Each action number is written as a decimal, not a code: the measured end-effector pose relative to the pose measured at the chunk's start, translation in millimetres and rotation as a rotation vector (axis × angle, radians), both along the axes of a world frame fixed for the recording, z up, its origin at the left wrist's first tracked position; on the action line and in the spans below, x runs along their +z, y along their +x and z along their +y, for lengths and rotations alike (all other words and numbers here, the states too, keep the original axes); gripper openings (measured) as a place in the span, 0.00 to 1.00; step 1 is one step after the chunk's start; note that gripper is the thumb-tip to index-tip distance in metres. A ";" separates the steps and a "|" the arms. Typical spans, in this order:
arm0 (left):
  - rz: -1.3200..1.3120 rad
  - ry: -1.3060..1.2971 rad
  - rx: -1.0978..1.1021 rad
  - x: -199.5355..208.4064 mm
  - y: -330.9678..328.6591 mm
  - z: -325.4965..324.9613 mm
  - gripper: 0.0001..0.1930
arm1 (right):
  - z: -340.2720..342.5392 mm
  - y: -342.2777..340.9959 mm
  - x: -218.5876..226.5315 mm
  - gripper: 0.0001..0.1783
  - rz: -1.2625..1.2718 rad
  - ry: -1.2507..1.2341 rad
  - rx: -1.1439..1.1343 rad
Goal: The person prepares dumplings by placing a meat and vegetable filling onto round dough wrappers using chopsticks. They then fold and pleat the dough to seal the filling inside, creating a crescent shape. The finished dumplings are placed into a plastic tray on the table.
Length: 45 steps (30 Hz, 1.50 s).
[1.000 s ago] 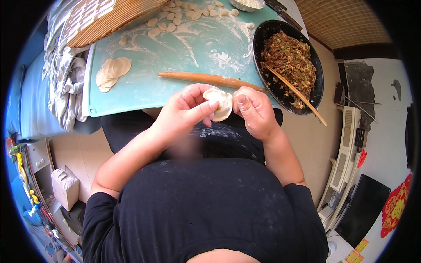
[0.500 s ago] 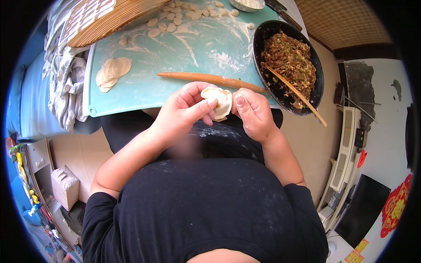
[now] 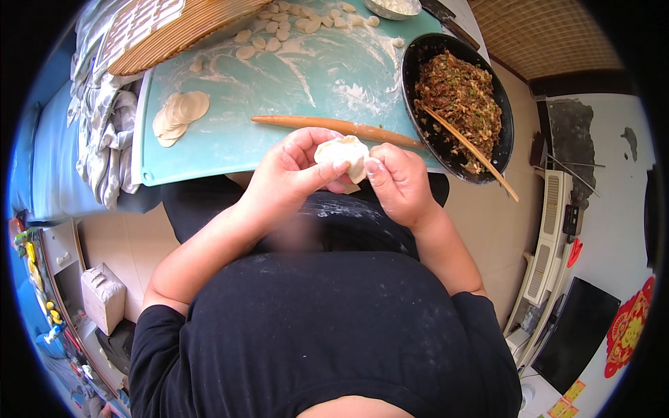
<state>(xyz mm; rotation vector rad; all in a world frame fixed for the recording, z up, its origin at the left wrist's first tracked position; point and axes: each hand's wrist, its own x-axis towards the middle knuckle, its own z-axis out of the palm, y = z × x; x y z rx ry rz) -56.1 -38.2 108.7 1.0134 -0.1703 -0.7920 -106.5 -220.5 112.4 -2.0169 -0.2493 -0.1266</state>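
A pale, folded dumpling is held up over my lap, just off the near edge of the board. My left hand cradles it, thumb across its front and fingers behind. At its right edge, my right hand pinches the dough between thumb and curled fingers. Behind the hands lies a wooden rolling pin on the floured teal board. To the left rests an overlapping pile of round dough wrappers.
At the right, a black pan holds minced filling, with chopsticks leaning across it. Small dough pieces lie at the far side near a flour bowl. A slatted wooden tray overhangs the far left; a cleaver lies far right.
The dumpling has turned and shifted slightly left in my fingers. My right thumb has moved down along its right edge. The things on the board have stayed put.
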 end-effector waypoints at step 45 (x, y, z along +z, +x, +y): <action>-0.082 -0.061 0.080 -1.5 3.8 3.6 0.19 | -71.6 23.3 11.3 0.05 -0.440 -0.576 -0.573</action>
